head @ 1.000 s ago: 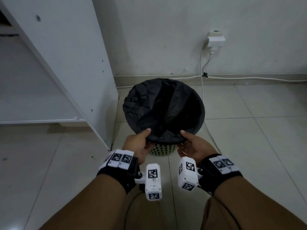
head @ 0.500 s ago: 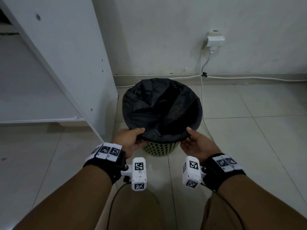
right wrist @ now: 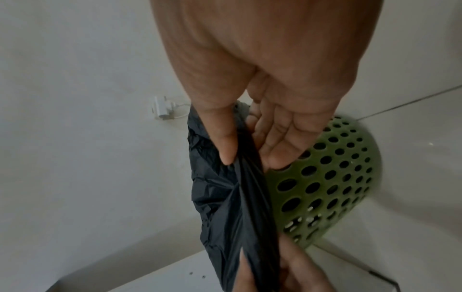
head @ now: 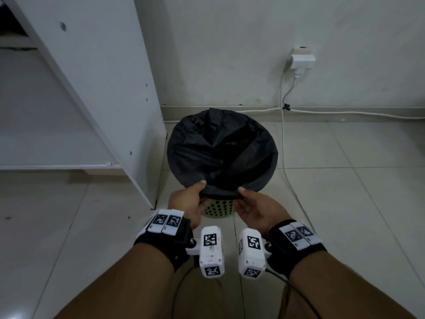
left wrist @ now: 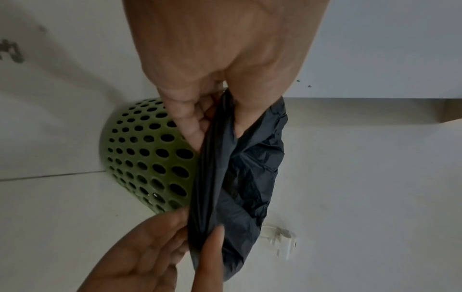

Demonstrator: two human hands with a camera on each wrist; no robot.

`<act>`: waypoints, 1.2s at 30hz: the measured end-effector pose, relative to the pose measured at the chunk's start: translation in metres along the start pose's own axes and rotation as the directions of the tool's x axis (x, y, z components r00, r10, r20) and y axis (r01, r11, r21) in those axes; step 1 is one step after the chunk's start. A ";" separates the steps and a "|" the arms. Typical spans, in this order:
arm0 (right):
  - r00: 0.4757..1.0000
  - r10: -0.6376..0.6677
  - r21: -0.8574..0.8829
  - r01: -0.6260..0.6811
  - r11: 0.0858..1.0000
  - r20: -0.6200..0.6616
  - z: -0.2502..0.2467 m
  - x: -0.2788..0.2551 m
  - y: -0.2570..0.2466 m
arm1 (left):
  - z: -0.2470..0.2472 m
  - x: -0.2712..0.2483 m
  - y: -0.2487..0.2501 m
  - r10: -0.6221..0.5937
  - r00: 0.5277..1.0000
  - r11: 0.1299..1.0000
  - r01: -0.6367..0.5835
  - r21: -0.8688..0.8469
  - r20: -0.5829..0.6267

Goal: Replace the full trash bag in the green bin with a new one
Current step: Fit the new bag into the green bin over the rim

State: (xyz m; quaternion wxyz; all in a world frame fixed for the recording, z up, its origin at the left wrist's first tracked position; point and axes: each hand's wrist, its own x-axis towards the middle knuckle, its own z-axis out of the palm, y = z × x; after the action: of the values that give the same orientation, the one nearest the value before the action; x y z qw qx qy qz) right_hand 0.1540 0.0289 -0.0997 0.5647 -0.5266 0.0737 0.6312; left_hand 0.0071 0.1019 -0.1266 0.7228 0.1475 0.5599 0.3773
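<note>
A black trash bag (head: 220,153) lines the green perforated bin (head: 219,209) on the tiled floor by the wall. The bag's mouth is folded over the rim all round. My left hand (head: 190,201) pinches the bag's near edge between thumb and fingers, and my right hand (head: 249,203) pinches the same edge a little to the right. The left wrist view shows the bag (left wrist: 225,177) bunched in the left hand's pinch beside the bin (left wrist: 147,156). Seen from the right wrist, thumb and fingers squeeze the bag (right wrist: 237,189) next to the bin (right wrist: 330,181). The bag's contents are hidden.
A white cabinet panel (head: 110,88) stands close to the bin's left. A wall socket with a plug (head: 301,61) sits above right, and its white cable (head: 284,139) runs down past the bin's right side. Tiled floor (head: 345,203) spreads to the right.
Both hands have come closer together on the bag's near edge after being spread apart along the rim half a second ago. The bag's near edge is now bunched between them.
</note>
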 end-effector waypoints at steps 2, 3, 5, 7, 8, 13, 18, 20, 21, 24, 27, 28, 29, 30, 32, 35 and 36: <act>1.000 -0.021 -0.016 0.021 1.000 -0.008 -0.005 0.000 -0.006 | -0.005 0.003 0.010 -0.012 1.000 0.999 0.011 0.041 0.021; 0.999 -0.031 -0.008 0.031 0.999 -0.023 -0.008 0.001 -0.011 | -0.008 0.005 0.015 -0.014 1.000 0.998 0.012 0.068 0.023; 0.997 -0.047 0.005 0.047 0.999 -0.055 -0.016 0.004 -0.022 | -0.014 0.009 0.026 -0.011 0.999 0.991 0.006 0.130 0.032; 0.998 -0.043 -0.007 0.043 0.999 -0.041 -0.019 0.005 -0.030 | -0.018 0.010 0.034 -0.013 0.998 0.986 0.001 0.168 0.068; 0.999 -0.031 -0.011 0.031 0.999 -0.030 -0.019 0.005 -0.033 | -0.018 0.011 0.037 -0.009 0.997 0.985 -0.004 0.170 0.073; 1.000 0.006 0.036 -0.006 0.999 -0.018 -0.010 0.007 -0.028 | -0.014 0.012 0.028 0.087 0.996 0.994 -0.086 0.067 -0.008; 1.000 0.003 -0.021 -0.003 1.000 -0.005 -0.006 0.006 -0.011 | -0.003 -0.003 -0.002 0.051 0.998 0.999 -0.051 0.004 0.023; 1.000 -0.001 -0.046 0.002 0.999 0.009 -0.008 0.005 -0.005 | -0.002 -0.005 -0.008 0.082 0.997 0.997 -0.082 -0.007 -0.006; 1.000 -0.003 -0.058 0.004 0.998 0.017 -0.009 0.003 -0.003 | -0.002 -0.004 -0.007 0.104 0.994 0.995 -0.104 -0.001 -0.016; 0.999 -0.010 -0.089 0.014 0.996 0.041 -0.017 -0.001 -0.006 | -0.005 0.000 0.005 0.133 0.991 0.989 -0.132 0.060 -0.006; 1.000 -0.009 -0.072 0.010 0.997 0.010 -0.028 0.001 -0.019 | -0.012 0.006 0.022 0.124 0.992 0.984 -0.125 0.128 0.014; 1.000 0.002 -0.067 -0.001 0.998 0.004 -0.030 0.002 -0.024 | -0.014 0.008 0.027 0.120 0.992 0.981 -0.122 0.151 0.024; 1.000 0.016 -0.069 -0.016 0.997 0.005 -0.031 0.002 -0.027 | -0.016 0.009 0.030 0.116 0.993 0.978 -0.120 0.170 0.038; 1.000 0.029 -0.075 -0.028 0.997 0.010 -0.031 0.001 -0.029 | -0.016 0.010 0.032 0.113 0.992 0.977 -0.120 0.177 0.051; 0.999 0.036 -0.077 -0.035 0.996 0.015 -0.027 0.000 -0.031 | -0.016 0.009 0.033 0.132 0.990 0.975 -0.138 0.176 0.044; 1.000 -0.012 -0.048 0.011 0.999 -0.028 -0.018 0.001 -0.027 | -0.012 0.006 0.023 0.182 0.983 0.960 -0.177 0.218 -0.001; 0.999 -0.032 -0.026 0.031 0.999 -0.039 -0.016 0.001 -0.024 | -0.010 0.003 0.018 0.177 0.984 0.963 -0.172 0.208 -0.008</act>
State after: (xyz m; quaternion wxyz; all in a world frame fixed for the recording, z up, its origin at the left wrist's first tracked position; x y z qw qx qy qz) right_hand 0.1819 0.0270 -0.0953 0.5664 -0.5472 0.0687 0.6123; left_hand -0.0084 0.1135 -0.1206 0.6599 0.2655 0.5906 0.3811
